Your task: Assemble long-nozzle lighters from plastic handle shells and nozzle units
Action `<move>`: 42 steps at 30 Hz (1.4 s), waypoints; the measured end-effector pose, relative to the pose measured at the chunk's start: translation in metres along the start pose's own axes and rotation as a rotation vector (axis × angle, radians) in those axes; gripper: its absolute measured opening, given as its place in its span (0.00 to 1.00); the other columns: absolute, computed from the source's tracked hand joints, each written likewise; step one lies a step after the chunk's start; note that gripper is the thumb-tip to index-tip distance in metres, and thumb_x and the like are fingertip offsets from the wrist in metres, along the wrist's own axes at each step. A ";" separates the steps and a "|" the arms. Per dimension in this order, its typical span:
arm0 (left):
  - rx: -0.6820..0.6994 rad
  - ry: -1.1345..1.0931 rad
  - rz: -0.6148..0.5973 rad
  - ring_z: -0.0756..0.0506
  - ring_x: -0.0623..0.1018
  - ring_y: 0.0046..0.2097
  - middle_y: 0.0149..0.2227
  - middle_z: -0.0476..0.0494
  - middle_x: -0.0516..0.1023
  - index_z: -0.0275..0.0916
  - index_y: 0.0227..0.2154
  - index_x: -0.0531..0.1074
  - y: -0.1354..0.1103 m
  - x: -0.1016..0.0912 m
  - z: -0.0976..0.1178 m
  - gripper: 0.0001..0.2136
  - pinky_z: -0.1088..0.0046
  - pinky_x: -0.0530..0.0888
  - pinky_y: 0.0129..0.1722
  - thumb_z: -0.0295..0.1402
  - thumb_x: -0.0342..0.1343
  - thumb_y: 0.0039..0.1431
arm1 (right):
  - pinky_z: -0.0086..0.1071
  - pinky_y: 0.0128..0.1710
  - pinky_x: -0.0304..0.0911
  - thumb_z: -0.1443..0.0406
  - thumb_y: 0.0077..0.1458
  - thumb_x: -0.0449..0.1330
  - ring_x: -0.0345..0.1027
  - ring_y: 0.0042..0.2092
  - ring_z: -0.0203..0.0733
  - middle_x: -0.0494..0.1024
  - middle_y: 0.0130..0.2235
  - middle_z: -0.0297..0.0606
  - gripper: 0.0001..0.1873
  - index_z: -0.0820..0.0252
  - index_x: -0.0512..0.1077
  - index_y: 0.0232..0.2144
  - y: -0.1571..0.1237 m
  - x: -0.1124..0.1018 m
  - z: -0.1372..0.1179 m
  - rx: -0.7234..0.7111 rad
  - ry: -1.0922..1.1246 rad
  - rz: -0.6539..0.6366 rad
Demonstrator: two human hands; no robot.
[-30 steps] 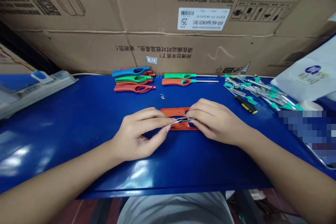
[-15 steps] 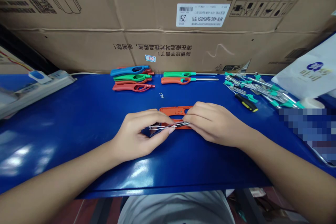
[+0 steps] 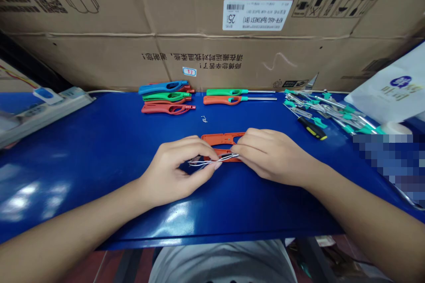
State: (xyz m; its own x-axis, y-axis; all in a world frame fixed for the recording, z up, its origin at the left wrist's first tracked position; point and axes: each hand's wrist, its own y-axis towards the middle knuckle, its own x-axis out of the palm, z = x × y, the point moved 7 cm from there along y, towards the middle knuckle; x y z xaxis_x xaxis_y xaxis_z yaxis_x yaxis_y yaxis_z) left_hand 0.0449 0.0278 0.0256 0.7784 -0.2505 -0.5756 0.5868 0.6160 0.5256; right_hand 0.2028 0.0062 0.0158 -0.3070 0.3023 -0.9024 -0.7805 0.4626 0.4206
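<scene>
An orange plastic lighter shell half lies flat on the blue table in front of me. Just above its near edge both hands pinch a thin white wire piece. My left hand is closed, with thumb and forefinger on the wire's left end. Also closed, my right hand grips the right end, where a small dark part sits at the fingertips. The right hand covers the shell's right portion.
Behind lie a stack of blue, green and red lighter shells and two long lighters with metal tubes. At the right are a pile of metal tubes with teal parts, a black-yellow screwdriver and a white bag. A power strip sits left; cardboard boxes stand behind.
The wire piece has been drawn out leftward between my hands and now shows as loose white strands. Both hands have stayed over the orange shell, shifting only slightly.
</scene>
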 end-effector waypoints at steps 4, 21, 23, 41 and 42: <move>0.142 0.033 0.003 0.48 0.82 0.37 0.35 0.45 0.84 0.38 0.36 0.78 -0.001 -0.001 0.010 0.04 0.71 0.78 0.42 0.23 0.62 0.60 | 0.36 0.32 0.58 0.72 0.67 0.51 0.65 0.36 0.44 0.79 0.35 0.44 0.12 0.64 0.76 0.40 0.000 -0.001 -0.001 -0.010 -0.013 0.018; -0.078 -0.020 0.003 0.51 0.82 0.37 0.37 0.48 0.85 0.38 0.43 0.81 -0.003 0.004 -0.006 0.09 0.80 0.77 0.41 0.24 0.65 0.59 | 0.36 0.34 0.61 0.71 0.68 0.52 0.67 0.35 0.42 0.80 0.35 0.44 0.13 0.65 0.77 0.38 0.000 -0.001 -0.006 -0.054 0.012 0.037; -0.129 -0.035 -0.013 0.52 0.83 0.37 0.36 0.48 0.85 0.38 0.44 0.81 -0.004 0.006 -0.009 0.10 0.81 0.77 0.41 0.25 0.66 0.59 | 0.35 0.34 0.60 0.70 0.68 0.52 0.67 0.35 0.42 0.80 0.34 0.44 0.13 0.66 0.77 0.38 0.002 -0.002 -0.007 -0.059 0.013 0.049; -0.100 0.006 0.001 0.52 0.81 0.33 0.36 0.45 0.85 0.36 0.41 0.82 -0.008 0.011 -0.013 0.07 0.80 0.75 0.34 0.26 0.66 0.60 | 0.38 0.40 0.68 0.63 0.73 0.45 0.78 0.43 0.47 0.83 0.45 0.46 0.19 0.64 0.74 0.47 0.000 0.016 -0.004 0.144 0.139 -0.160; -0.095 0.004 0.008 0.52 0.81 0.34 0.37 0.45 0.85 0.36 0.41 0.82 -0.008 0.010 -0.012 0.07 0.80 0.75 0.34 0.26 0.66 0.60 | 0.39 0.41 0.69 0.63 0.73 0.46 0.78 0.45 0.48 0.82 0.47 0.46 0.17 0.64 0.73 0.49 0.000 0.015 -0.005 0.161 0.169 -0.161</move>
State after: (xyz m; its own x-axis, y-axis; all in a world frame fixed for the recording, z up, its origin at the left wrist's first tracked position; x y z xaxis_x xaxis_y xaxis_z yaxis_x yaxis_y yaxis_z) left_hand 0.0453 0.0292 0.0076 0.7819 -0.2429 -0.5741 0.5569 0.6860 0.4682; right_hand 0.1954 0.0072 0.0017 -0.2837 0.0772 -0.9558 -0.7343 0.6236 0.2683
